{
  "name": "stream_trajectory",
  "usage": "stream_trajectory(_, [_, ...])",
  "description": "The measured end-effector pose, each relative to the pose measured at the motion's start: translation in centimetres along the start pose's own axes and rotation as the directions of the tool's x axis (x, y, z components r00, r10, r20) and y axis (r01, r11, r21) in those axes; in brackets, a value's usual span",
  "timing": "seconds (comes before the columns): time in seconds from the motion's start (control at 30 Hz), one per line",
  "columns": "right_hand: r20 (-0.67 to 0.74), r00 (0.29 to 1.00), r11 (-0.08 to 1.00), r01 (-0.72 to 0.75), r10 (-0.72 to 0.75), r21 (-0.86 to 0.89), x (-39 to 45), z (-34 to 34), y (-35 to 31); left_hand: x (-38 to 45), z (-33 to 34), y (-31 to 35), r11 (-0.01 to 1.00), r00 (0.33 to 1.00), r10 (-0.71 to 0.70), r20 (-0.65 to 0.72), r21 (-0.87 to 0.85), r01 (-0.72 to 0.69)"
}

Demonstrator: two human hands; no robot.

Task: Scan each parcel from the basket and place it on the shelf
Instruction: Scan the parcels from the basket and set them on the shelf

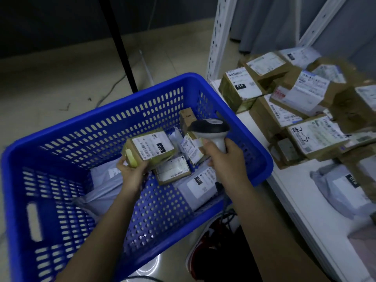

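The white shelf (301, 192) on the right already carries a crowded heap of brown boxes (295, 110) and a grey mailer (341, 188), labels mostly up, likely so they can be read once stacked. Beside it, on the pale tiled floor (61, 78), the blue basket (50, 159) sits close against the shelf edge, which keeps the carry short; several parcels remain in it, among them a grey mailer marked 231 (199, 184) and small boxes toward the far corner. The left hand (132, 169) curls its fingers round one end of a taped box (150, 148), lifted just above the others with its label turned up toward the scanner (211, 132). The right hand (225, 155) wraps the scanner's handle, its head hanging just beside and above that box, so the scan looks to be the step in hand. A dark pole (120, 43) stands behind the basket against a dim wall.
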State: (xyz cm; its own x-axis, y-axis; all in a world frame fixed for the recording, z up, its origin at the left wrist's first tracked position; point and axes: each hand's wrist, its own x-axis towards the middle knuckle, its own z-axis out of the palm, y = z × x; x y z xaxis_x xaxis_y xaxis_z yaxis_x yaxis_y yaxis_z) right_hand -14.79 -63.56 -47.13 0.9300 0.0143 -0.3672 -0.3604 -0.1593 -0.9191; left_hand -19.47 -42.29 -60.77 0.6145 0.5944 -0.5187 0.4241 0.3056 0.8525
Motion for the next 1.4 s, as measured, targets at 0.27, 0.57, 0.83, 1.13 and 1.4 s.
stream_trajectory(0.27, [-0.029, 1.000, 1.000, 0.001, -0.001, 0.001, -2.8, -0.9, 0.2, -9.2, -3.0, 3.5, 0.990, 0.932, -0.020, 0.363, -0.125, 0.070])
stream_trajectory(0.57, [-0.087, 0.993, 0.996, 0.084, -0.081, 0.026, -5.6, -3.5, 0.7, -11.9, -4.0, 5.3, 0.998, 0.769, -0.036, 0.638, 0.059, -0.002])
stream_trajectory(0.83, [-0.131, 0.988, 0.996, 0.078, -0.084, -0.053, -7.1, -5.7, 3.3, -13.3, 0.4, 5.9, 0.984, 0.875, 0.000, 0.484, -0.154, 0.086])
stream_trajectory(1.13, [-0.230, 0.967, 0.994, 0.104, -0.105, -0.016, -7.4, -6.0, 3.6, -16.2, 2.1, 5.8, 0.995, 0.816, -0.102, 0.569, 0.040, 0.096])
stream_trajectory(1.4, [0.038, 0.998, 0.998, 0.058, -0.059, 0.025, -8.0, -7.8, 1.4, -9.7, 1.9, 8.9, 0.980, 0.901, 0.128, 0.414, 0.086, -0.179])
